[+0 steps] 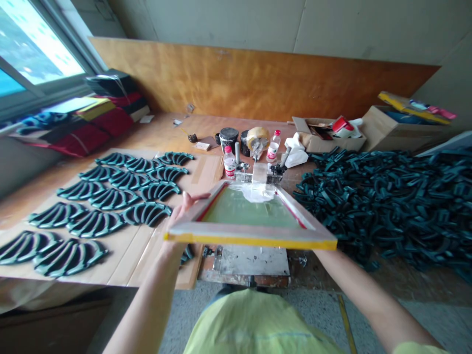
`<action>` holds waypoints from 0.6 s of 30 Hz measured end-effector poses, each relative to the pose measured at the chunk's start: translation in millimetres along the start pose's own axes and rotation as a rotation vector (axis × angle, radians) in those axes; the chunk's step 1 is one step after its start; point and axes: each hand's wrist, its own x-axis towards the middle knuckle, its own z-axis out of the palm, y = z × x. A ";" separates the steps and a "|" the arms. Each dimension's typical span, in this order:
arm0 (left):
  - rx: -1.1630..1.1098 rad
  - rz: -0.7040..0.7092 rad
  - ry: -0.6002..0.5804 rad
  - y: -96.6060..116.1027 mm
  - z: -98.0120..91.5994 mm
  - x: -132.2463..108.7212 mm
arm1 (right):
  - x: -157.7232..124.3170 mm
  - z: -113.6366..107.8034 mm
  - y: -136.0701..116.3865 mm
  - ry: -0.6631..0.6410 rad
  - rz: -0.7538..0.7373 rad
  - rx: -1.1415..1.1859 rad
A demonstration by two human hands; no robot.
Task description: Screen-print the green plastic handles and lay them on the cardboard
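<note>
My left hand [183, 209] grips the left side of a raised wooden screen-printing frame [250, 235], which has yellow tape along its near edge and green mesh [250, 209] inside. My right forearm [350, 280] reaches under the frame's near right corner, with the hand hidden behind it. The frame's far edge sits in a metal hinge clamp [258, 172]. Below it lies a flat metal print bed [254, 260]. Rows of dark green arched pieces [146, 214] lie on a board to the left, close to my left hand.
A large heap of dark green pieces [383, 206] covers the right of the bench. Ink tins [228, 137], water bottles [229, 162] and a tape roll [258, 137] stand behind the clamp. Cardboard boxes [401, 129] sit at the back right, folded fabrics [81, 132] by the window.
</note>
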 end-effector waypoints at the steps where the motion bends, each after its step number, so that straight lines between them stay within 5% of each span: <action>1: 0.030 -0.074 -0.032 -11.0 -4.5 -10.3 | 3.6 -8.6 9.1 0.030 0.063 -0.019; 4: 0.046 -0.277 -0.104 -52.8 -9.5 -32.3 | 27.2 -28.5 20.0 0.140 0.217 -0.007; 6: 0.016 -0.335 -0.096 -84.8 -6.6 -38.3 | 51.7 -32.2 9.3 0.166 0.190 0.048; 11: 0.033 -0.339 -0.042 -143.3 1.8 -35.7 | 98.5 -14.4 -39.2 -0.134 0.051 -0.076; 15: -0.007 -0.366 -0.045 -156.4 1.0 -33.2 | 81.4 -0.2 -56.8 -0.309 0.032 -0.168; 18: -0.035 -0.383 -0.059 -159.4 -0.3 -33.1 | 48.8 -1.4 -57.1 -0.326 -0.165 -0.140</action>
